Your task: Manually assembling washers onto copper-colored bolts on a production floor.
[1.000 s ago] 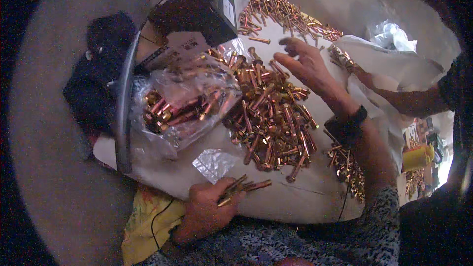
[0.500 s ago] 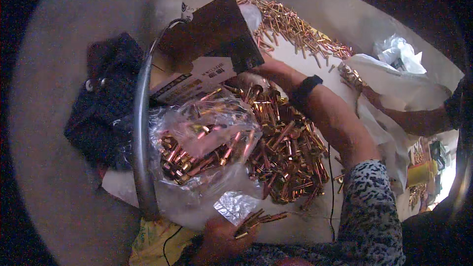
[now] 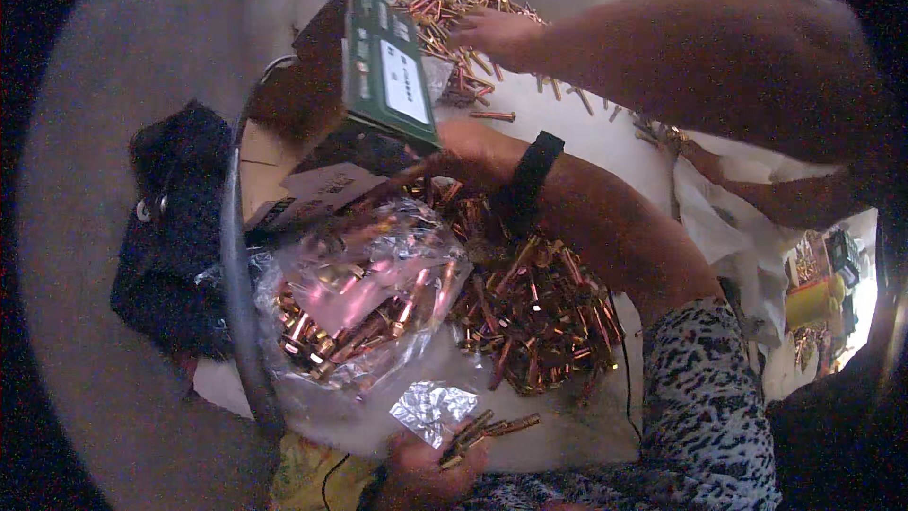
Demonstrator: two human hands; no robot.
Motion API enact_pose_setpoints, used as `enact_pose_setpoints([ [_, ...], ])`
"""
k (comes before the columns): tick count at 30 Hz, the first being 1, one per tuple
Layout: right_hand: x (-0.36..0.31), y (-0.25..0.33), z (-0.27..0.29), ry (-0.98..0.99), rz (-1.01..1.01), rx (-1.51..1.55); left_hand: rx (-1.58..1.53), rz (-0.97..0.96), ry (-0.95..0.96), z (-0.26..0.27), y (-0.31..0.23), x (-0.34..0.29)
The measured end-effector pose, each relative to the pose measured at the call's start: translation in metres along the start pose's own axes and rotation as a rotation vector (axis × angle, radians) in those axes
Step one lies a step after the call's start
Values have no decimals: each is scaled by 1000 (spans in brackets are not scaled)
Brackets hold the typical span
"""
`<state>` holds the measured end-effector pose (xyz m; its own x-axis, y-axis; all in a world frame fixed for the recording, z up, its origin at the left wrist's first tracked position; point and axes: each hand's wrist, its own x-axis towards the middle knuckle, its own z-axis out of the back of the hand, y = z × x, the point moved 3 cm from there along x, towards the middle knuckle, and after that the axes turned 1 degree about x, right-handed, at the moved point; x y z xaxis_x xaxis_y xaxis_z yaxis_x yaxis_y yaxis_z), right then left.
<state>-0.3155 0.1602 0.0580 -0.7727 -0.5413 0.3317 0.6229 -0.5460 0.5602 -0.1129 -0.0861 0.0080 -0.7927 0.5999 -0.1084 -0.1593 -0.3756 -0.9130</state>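
Reaching in from the right, a co-worker's hand (image 3: 501, 36) now lies on the far pile of bolts (image 3: 435, 8), bare of hands half a second ago, as the carton (image 3: 371, 76) swings its green side into view. At its lower corner, the wearer's right hand (image 3: 471, 149) is partly hidden; whether that grip is spread or pressed together cannot be told. The left hand (image 3: 430, 468) pinches a small bunch of bolts (image 3: 473, 437) at the near edge of the table (image 3: 586, 435). Uneven ends poke from that grip, and a loosened thumb could drop some. A push on the carton could tip it onto the open-looking bag (image 3: 364, 303), spilling bolts into the central pile (image 3: 549, 322). Counted: one carton, one large clear bag, one small clear packet (image 3: 433, 410), one stray bolt (image 3: 494, 116) near the far pile; roughly four bolts in the left hand, overlapping; heaped ones defy counting.
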Motion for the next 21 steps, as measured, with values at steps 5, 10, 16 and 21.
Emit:
enact_pose_setpoints([
  [5,-5,35,2,-57,-189,443,303,-203,-149,-2,2,-6],
  [10,24,49,2,96,53,-170,-175,-152,-42,0,-5,12],
  [16,-20,77,20,-247,-177,-339,-98,-61,33,6,-10,11],
  [21,-22,34,41,-501,-251,-264,26,33,84,10,-12,10],
])
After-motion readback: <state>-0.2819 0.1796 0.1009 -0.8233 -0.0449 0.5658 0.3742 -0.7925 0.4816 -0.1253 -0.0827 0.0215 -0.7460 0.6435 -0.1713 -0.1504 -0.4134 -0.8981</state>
